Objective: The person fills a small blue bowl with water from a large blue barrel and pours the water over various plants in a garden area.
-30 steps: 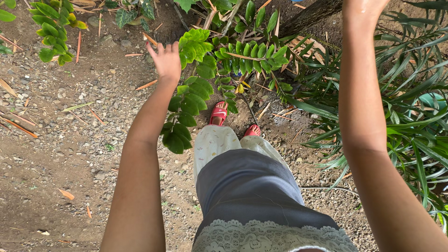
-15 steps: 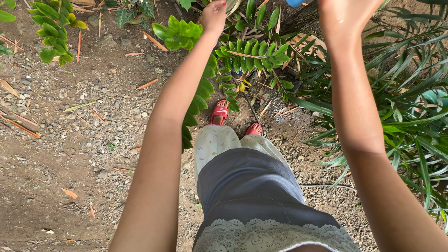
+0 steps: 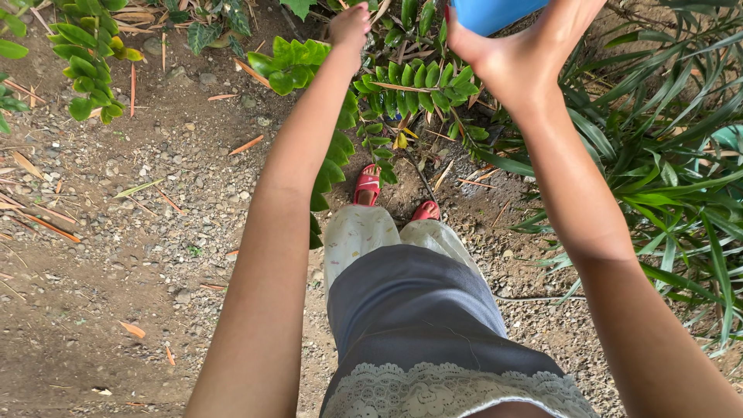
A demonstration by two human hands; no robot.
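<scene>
Right hand (image 3: 515, 58): clasped blue container (image 3: 495, 11), newly lifted into view; left hand (image 3: 350, 23): fist loosely curled, empty, risen alongside; leafy plant (image 3: 402, 85) beneath the grip.

Both arms are bare from the lower frame edge up to the left hand (image 3: 350, 23) and right hand (image 3: 507, 66), with no sleeves, watch or bracelets visible. A red-painted nail shows at the right hand's upper edge. The dark grey top (image 3: 422, 325) ends in a hem of pale scalloped lace trim (image 3: 449, 393). Below it, cream trousers with a faint speckled print (image 3: 364, 236) reach red open-toed sandals (image 3: 367, 184).
</scene>
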